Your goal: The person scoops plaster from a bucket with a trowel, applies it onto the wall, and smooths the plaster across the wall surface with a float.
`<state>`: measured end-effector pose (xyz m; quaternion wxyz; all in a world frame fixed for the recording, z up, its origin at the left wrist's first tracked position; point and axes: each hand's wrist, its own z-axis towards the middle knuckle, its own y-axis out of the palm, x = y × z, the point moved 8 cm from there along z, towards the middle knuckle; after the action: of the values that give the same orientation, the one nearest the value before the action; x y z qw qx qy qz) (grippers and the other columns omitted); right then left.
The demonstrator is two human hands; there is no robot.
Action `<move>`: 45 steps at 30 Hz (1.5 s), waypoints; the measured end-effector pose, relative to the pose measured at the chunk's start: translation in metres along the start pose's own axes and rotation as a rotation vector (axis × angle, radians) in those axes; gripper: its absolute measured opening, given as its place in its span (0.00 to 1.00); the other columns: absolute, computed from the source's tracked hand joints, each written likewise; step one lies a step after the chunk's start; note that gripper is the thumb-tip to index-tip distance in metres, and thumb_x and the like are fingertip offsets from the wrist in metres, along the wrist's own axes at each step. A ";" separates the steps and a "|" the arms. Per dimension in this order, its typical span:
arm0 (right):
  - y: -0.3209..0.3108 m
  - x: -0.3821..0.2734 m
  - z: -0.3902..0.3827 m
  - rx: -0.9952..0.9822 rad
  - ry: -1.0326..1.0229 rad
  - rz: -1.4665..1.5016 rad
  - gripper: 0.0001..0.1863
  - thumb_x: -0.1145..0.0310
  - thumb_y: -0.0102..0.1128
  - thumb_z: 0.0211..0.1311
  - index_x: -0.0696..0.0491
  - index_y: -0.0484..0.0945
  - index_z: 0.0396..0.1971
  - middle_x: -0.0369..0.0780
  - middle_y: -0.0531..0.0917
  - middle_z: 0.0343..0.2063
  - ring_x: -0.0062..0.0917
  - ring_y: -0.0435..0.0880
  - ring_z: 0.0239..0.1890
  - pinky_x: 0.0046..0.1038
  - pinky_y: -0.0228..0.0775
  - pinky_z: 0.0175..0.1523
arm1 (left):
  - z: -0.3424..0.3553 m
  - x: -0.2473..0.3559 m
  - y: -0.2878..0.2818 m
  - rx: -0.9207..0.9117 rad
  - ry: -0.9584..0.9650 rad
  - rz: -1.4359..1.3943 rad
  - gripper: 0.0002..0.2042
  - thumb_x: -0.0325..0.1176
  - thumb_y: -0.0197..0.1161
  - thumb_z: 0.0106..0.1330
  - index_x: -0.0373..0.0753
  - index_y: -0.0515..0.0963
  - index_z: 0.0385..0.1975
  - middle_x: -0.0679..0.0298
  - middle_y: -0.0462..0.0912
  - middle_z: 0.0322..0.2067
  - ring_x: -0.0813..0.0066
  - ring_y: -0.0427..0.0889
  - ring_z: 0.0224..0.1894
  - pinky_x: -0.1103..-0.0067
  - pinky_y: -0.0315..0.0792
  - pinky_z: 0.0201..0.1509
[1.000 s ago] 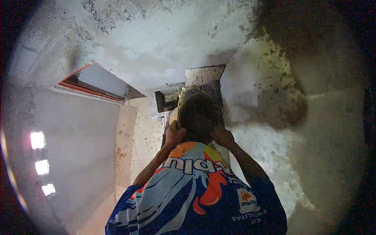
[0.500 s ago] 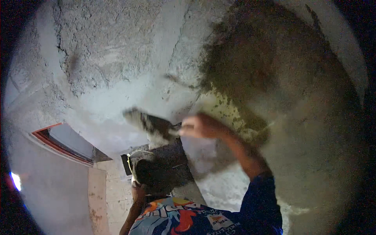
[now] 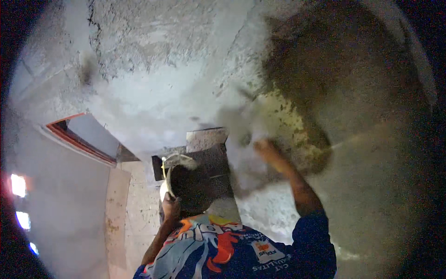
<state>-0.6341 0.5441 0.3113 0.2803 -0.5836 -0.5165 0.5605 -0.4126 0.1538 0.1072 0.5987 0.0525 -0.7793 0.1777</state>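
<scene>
My left hand [image 3: 171,207] is closed on the rim of a bucket [image 3: 168,183] held against my front. The bucket's inside is dark, and what it holds is hard to make out. Raised in front of the wall, my right hand [image 3: 265,148] grips a trowel [image 3: 236,122], whose blade is smeared by motion. Beside the trowel, the rough grey wall [image 3: 153,97] bears a large dark, wet-looking mortar patch [image 3: 320,69]. A yellowish speckled area [image 3: 283,116] lies along the patch's lower left edge.
At the left is a red-edged opening [image 3: 76,135] beside a smooth grey wall [image 3: 74,204]. A light tiled strip [image 3: 139,209] runs down left of the bucket. Pale block-like pieces [image 3: 204,138] lie beyond it. Bright light spots show at the far left.
My right hand and the trowel have swung from over the bucket, up and right toward the wall. The left hand keeps its hold on the bucket. The view has shifted slightly.
</scene>
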 end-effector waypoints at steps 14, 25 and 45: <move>0.324 -0.086 -0.095 -0.410 -0.277 -0.082 0.14 0.59 0.58 0.58 0.56 0.75 0.25 0.48 0.76 0.23 0.37 0.77 0.25 0.40 0.69 0.33 | -0.005 0.016 0.023 -0.135 0.083 0.286 0.18 0.40 0.65 0.46 0.32 0.70 0.29 0.52 0.75 0.21 0.57 0.76 0.25 0.66 0.70 0.31; 0.243 -0.082 -0.040 -0.230 -0.324 0.161 0.17 0.57 0.60 0.59 0.58 0.73 0.25 0.47 0.76 0.23 0.35 0.75 0.24 0.35 0.69 0.33 | -0.011 0.049 -0.017 0.083 -0.300 -0.165 0.10 0.25 0.59 0.55 0.35 0.69 0.36 0.64 0.76 0.28 0.76 0.74 0.29 0.76 0.72 0.31; 0.146 -0.097 0.023 -0.264 -0.327 0.435 0.19 0.55 0.64 0.55 0.58 0.78 0.30 0.43 0.81 0.26 0.29 0.80 0.30 0.34 0.72 0.37 | -0.020 0.022 -0.028 0.090 -0.313 -0.202 0.18 0.23 0.58 0.58 0.36 0.66 0.49 0.60 0.77 0.44 0.71 0.76 0.40 0.75 0.74 0.41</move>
<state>-0.5984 0.4041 0.2097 -0.0115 -0.6139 -0.4859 0.6221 -0.3920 0.1371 0.1384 0.4820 0.1843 -0.8448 0.1412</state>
